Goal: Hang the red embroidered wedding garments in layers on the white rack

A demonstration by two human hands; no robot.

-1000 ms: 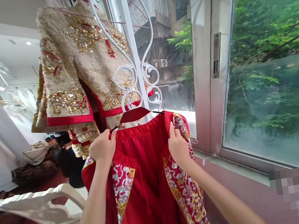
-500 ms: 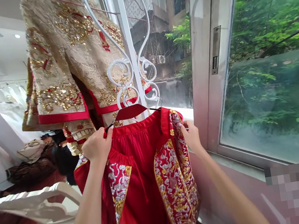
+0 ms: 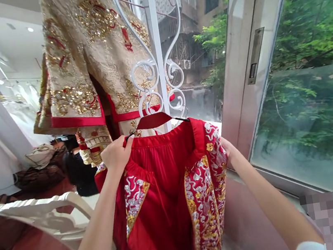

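A red embroidered skirt (image 3: 163, 184) hangs from a dark red hanger (image 3: 152, 120) hooked on a white scrollwork stand (image 3: 158, 72). My left hand (image 3: 115, 154) is closed on the skirt's waistband at its left end, beside the hanger's arm. My right hand (image 3: 229, 151) reaches behind the skirt's right edge; its fingers are hidden by the silver and gold embroidered panel (image 3: 206, 194). A gold beaded jacket (image 3: 87, 57) with red trim hangs higher on the same stand, behind and above the skirt.
A large window (image 3: 303, 79) with a metal frame stands right, a pink sill (image 3: 246, 221) below it. A white chair (image 3: 45, 218) sits at lower left on red flooring. Bags (image 3: 41, 164) and dark items lie further back left.
My right hand has slid from the front of the skirt's right panel round to behind its edge. The left hand keeps its hold on the waistband. The view has shifted slightly.
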